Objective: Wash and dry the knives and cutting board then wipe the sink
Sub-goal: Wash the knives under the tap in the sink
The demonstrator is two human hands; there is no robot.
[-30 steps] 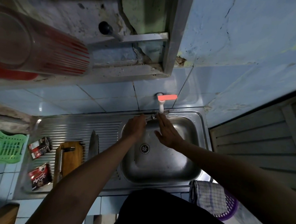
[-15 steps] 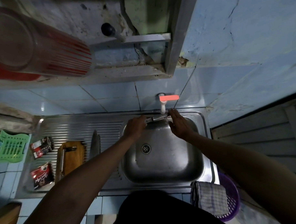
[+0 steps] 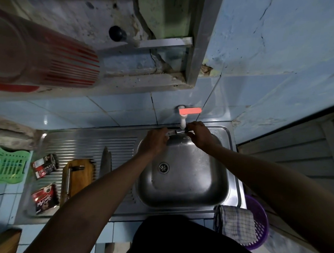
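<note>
Open room across basin [image 3: 183, 186] below both hands. Blocked at back rim by tap [image 3: 182, 120]; drainboard [image 3: 87, 146] crowded with board [image 3: 79, 178], knife [image 3: 105, 164], 2 packets [image 3: 45, 165].

You have three knives in sight: one [image 3: 174, 132] between your two hands, the left hand [image 3: 153, 141] and the right hand [image 3: 199, 135], at the back edge of the one sink [image 3: 224, 181], one [image 3: 105, 163] lying on the drainboard, and one [image 3: 68, 180] lying on the single wooden cutting board [image 3: 81, 176]. You can count two red sachets [image 3: 45, 165] [image 3: 44, 198] by the drainboard's left edge, one green rack [image 3: 9, 165] beyond that edge, and one tap [image 3: 183, 116] with a red handle on the wall. At the sink's front right corner you have one checked cloth [image 3: 235, 224] and one purple basket [image 3: 260, 225].
</note>
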